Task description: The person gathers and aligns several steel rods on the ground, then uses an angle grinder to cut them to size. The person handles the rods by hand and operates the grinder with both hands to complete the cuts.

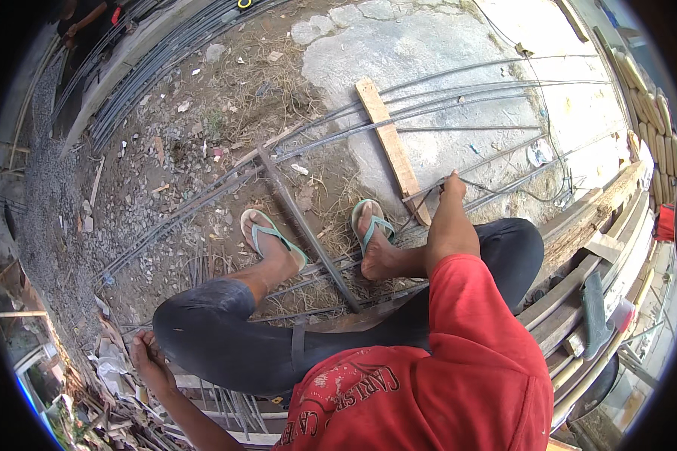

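Observation:
My right hand (452,188) is closed around a thin steel rod (496,159), just right of a wooden plank (390,143). This rod slants up to the right from the plank's near end. Several longer steel rods (436,101) run under or against the plank; their exact contact is hard to see. Beside my left knee, my left hand (152,362) hangs low with its fingers curled; what they hold, if anything, I cannot make out. Between my sandalled feet lies a dark metal bar (308,225), crossing the long rods.
Bundled steel rods (154,68) lie along the upper left, near another person's arm (83,22). Timber beams (579,233) are stacked at right, with a green boot (596,316) on them. Gravel (53,203) and rubble cover the left; a concrete slab (421,45) lies ahead.

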A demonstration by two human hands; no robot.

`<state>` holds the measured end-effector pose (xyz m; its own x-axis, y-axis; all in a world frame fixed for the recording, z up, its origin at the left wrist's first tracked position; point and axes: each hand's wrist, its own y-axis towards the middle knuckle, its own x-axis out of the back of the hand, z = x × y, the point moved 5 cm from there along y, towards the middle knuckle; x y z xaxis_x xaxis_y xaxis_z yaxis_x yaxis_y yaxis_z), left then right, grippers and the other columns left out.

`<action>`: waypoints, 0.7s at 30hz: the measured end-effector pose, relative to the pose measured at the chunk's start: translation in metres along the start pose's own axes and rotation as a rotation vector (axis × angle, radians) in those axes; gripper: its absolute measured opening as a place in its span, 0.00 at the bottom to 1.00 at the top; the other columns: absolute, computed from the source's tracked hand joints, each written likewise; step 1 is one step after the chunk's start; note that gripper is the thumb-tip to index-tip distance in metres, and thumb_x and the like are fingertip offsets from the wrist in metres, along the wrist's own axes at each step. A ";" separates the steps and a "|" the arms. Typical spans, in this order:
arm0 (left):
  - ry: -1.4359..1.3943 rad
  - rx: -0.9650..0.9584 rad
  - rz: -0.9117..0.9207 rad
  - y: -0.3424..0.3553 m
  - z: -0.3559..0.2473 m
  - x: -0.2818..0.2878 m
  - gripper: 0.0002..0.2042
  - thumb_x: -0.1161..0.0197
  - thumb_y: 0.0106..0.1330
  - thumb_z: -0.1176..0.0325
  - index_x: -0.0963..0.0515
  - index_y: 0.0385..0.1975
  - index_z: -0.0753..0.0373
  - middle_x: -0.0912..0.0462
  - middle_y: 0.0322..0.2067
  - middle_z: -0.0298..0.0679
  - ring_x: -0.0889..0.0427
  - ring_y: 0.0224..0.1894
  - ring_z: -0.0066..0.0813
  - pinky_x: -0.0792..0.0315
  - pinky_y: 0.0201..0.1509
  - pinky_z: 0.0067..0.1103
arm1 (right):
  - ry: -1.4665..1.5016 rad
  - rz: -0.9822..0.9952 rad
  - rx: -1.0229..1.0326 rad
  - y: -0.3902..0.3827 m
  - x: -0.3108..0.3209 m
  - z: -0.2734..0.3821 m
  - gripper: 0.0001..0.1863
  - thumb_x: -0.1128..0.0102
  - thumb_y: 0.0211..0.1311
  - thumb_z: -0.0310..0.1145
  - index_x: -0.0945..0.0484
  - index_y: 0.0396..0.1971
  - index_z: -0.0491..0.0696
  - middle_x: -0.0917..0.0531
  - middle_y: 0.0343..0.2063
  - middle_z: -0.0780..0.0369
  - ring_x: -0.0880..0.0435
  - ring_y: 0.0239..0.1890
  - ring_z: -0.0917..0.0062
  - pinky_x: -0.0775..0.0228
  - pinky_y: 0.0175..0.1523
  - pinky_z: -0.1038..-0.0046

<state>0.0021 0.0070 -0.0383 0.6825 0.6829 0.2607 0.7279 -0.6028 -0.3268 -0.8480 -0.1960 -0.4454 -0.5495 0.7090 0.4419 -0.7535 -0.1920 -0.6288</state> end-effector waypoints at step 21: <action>0.897 -1.808 0.180 -0.166 -0.215 -0.299 0.18 0.34 0.70 0.60 0.20 0.58 0.54 0.21 0.62 0.40 0.27 0.67 0.43 0.36 0.72 0.39 | -0.272 0.583 1.435 -0.408 -0.054 0.216 0.13 0.45 0.77 0.45 0.28 0.38 0.50 0.19 0.23 0.61 0.18 0.26 0.66 0.32 0.33 0.59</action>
<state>-0.3091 -0.1862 0.1336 0.1602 0.5657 0.8089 -0.5085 -0.6551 0.5589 -0.5890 -0.3027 -0.0749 -0.8027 0.2020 0.5612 -0.0369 -0.9559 0.2913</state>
